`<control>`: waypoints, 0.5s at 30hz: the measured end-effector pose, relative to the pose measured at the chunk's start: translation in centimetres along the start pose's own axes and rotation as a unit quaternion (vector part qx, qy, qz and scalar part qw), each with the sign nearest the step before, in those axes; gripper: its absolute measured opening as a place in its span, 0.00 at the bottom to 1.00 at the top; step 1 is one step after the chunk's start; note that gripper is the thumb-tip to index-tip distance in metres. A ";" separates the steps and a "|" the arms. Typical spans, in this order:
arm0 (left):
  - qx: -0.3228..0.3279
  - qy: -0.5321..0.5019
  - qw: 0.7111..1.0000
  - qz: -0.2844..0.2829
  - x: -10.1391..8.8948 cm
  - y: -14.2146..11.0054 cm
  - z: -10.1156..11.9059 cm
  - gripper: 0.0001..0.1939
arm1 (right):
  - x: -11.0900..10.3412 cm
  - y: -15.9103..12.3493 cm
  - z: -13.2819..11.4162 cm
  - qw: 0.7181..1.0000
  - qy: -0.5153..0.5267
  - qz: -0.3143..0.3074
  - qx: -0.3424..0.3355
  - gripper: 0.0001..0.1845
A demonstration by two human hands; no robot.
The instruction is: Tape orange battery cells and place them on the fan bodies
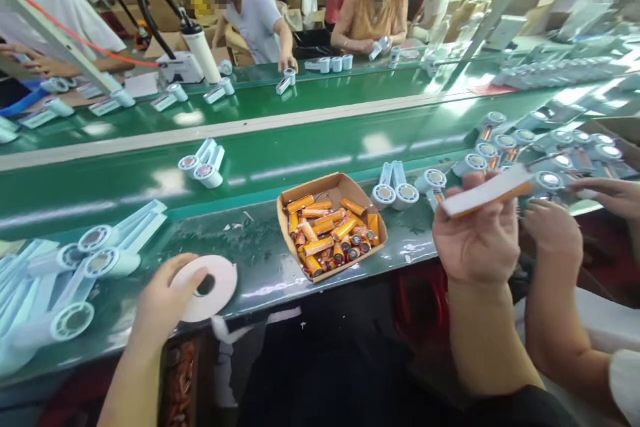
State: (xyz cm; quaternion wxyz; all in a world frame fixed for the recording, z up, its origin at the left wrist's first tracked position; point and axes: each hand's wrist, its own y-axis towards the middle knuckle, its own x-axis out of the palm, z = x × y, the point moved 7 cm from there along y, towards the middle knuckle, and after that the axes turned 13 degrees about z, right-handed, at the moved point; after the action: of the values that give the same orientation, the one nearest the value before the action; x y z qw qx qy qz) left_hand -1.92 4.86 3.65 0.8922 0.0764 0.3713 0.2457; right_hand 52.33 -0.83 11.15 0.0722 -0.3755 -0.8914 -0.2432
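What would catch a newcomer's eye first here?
Probably the cardboard tray of bright orange cylinders, at the near edge of the green work surface, roughly mid-picture. To its left, the left hand grips a fat white roll; to its right, the raised right hand holds a white-topped strip with orange beneath. Pale blue parts lie on both sides, piled thickest at far left.

Desk (255, 230) gleaming glossy, smooth; cardboard box (335, 273) looking matt; orange battery wraps (345, 228) shining like plastic; pale housings (113, 261) showing smooth plastic; tape roll (225, 287) appearing matt.
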 end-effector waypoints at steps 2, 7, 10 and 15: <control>0.124 0.055 0.986 0.093 -0.1 2.7 1.6 0.23 | -3.1 -1.5 1.2 0.999 -0.001 0.000 0.036 0.21; 0.373 -0.024 0.925 -0.068 10.6 -0.4 19.2 0.19 | -6.7 -5.0 2.6 0.998 -0.041 0.006 0.049 0.22; 0.478 0.073 0.826 -0.288 21.2 -6.0 30.8 0.23 | -6.4 -4.7 1.3 0.999 -0.018 0.010 0.032 0.21; 0.475 0.238 0.728 -0.433 31.3 -9.1 37.5 0.25 | -8.2 -3.3 -0.9 0.998 0.027 0.054 0.023 0.23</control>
State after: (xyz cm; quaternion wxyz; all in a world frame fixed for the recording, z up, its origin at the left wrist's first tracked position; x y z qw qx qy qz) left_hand 46.73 14.17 7.93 0.6315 0.2603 0.6320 -0.3660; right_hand 55.75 -8.43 8.19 0.1178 -0.4149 -0.8729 -0.2283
